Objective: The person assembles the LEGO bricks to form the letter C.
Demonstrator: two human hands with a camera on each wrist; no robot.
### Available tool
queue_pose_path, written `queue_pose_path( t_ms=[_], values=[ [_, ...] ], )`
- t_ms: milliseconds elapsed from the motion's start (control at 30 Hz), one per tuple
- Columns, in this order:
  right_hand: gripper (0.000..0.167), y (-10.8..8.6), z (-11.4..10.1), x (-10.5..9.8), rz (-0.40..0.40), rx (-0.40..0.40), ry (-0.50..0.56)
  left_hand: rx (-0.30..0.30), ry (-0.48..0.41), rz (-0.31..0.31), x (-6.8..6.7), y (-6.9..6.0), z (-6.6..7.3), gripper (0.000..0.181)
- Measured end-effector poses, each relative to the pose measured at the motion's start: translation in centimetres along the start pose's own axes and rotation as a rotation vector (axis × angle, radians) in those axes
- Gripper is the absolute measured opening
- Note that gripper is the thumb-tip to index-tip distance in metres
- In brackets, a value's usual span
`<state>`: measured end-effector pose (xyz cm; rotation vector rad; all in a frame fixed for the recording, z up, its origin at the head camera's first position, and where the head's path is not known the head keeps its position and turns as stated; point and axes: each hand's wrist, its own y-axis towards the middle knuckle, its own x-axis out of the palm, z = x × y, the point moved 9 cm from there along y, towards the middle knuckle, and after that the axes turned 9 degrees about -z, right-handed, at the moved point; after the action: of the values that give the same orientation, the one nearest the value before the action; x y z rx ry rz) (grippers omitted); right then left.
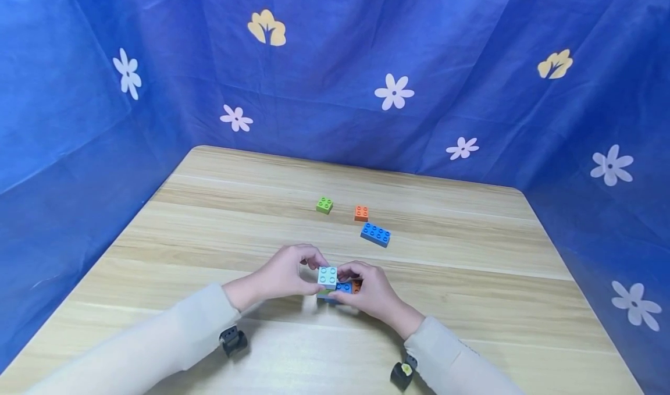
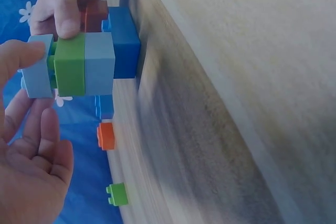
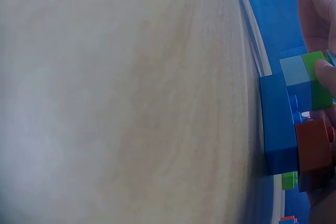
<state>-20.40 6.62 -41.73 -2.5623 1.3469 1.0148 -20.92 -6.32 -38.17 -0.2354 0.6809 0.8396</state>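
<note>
My left hand (image 1: 285, 274) pinches a pale blue square brick (image 1: 327, 277) between thumb and fingers. That brick stands on top of a green brick (image 2: 70, 72), a slight gap with studs showing between them. Under the green brick is a second pale blue brick (image 2: 100, 65), on one end of a long blue brick (image 3: 277, 124) lying on the table. An orange brick (image 3: 315, 145) sits toward the long brick's other end. My right hand (image 1: 370, 291) holds the green brick, its thumb against the side; its other fingers are partly hidden behind the stack.
Beyond the hands, a loose green brick (image 1: 324, 205), an orange brick (image 1: 361, 213) and a long blue brick (image 1: 376, 234) lie apart on the wooden table (image 1: 235, 209). A blue flowered cloth (image 1: 324, 92) hangs around the table's far and side edges.
</note>
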Motion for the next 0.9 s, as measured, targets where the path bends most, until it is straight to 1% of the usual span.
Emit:
queue_pose_path(
  t_ms=[133,267,433,667,767,900],
  values=[
    [0.035,0.01,-0.02,-0.04,0.0,0.001,-0.007,0.001,0.015,-0.003,0.04,0.14,0.05,0.031],
    [0.034,-0.02,-0.05,-0.07,0.002,0.001,-0.009,0.01,0.015,-0.015,0.13,0.28,0.11,0.03],
    [0.034,-0.03,-0.01,0.0,0.003,-0.005,-0.008,0.006,0.018,-0.02,0.24,0.31,0.0,0.03],
    [0.035,-0.05,0.05,0.01,0.01,-0.019,-0.009,0.029,0.086,-0.008,0.08,0.34,0.7,0.03],
    [0.035,-0.06,0.05,-0.01,0.013,-0.023,-0.013,0.031,0.078,-0.012,0.07,0.41,0.79,0.03],
    [0.035,-0.03,0.07,0.02,0.013,-0.022,-0.016,0.023,0.04,-0.024,0.18,0.45,0.45,0.03]
  ],
)
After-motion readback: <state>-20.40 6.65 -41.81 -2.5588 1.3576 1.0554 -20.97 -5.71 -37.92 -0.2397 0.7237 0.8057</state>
